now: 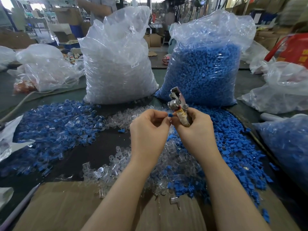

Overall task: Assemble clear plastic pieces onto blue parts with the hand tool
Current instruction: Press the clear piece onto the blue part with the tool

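My right hand (193,125) grips a metal hand tool (177,101) by its tape-wrapped handle, jaws pointing up. My left hand (149,126) pinches a small blue part (170,115) right beside the right hand's fingertips, just below the tool's head. Whether a clear piece sits on that blue part is too small to tell. Loose clear pieces (120,160) lie under my forearms. Loose blue parts (233,144) spread to the right. A heap of blue parts mixed with clear pieces (55,127) lies at the left.
A big bag of clear pieces (116,60) and a big bag of blue parts (206,67) stand behind my hands. A flat cardboard sheet (66,207) lies at the near edge. More plastic bags (46,69) sit at both sides. A person stands at the back.
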`<state>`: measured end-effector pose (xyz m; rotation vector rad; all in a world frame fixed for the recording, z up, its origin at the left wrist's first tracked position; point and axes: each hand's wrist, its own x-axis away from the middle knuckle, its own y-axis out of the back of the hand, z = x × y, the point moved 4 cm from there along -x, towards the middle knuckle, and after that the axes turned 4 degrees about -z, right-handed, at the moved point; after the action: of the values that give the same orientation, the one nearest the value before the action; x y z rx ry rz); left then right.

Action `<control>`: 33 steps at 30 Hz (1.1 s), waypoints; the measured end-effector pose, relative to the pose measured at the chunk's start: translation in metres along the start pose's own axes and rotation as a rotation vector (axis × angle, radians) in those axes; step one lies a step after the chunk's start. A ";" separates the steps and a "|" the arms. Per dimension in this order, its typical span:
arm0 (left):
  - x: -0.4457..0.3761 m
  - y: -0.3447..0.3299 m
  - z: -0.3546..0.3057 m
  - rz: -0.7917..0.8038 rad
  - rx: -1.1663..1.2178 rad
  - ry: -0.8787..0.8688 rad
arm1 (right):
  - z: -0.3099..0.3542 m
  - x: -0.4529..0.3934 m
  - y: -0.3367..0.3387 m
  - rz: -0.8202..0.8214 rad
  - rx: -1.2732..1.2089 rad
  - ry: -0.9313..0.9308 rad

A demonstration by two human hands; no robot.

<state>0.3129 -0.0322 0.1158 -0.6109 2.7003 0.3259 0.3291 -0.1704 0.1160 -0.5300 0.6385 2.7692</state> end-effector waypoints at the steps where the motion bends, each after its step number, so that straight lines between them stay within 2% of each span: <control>1: 0.000 0.000 0.000 0.001 -0.005 -0.013 | 0.000 0.000 0.000 0.010 -0.001 0.000; 7: -0.001 0.003 0.003 -0.001 0.030 0.045 | -0.001 -0.001 0.001 0.141 -0.056 -0.059; 12: -0.004 0.003 0.003 0.012 0.243 0.157 | -0.011 -0.002 0.010 0.270 -0.028 -0.115; 15: -0.004 0.004 0.001 0.015 0.310 0.140 | -0.012 0.000 0.013 0.333 0.012 -0.090; 27: -0.005 0.004 -0.002 0.063 0.360 0.063 | -0.006 0.003 0.010 0.415 0.049 -0.047; 33: -0.006 0.005 -0.001 0.070 0.375 0.075 | -0.011 0.001 0.008 0.401 0.101 -0.035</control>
<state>0.3157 -0.0260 0.1202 -0.4260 2.7540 -0.1892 0.3287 -0.1824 0.1091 -0.3636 0.9635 3.0816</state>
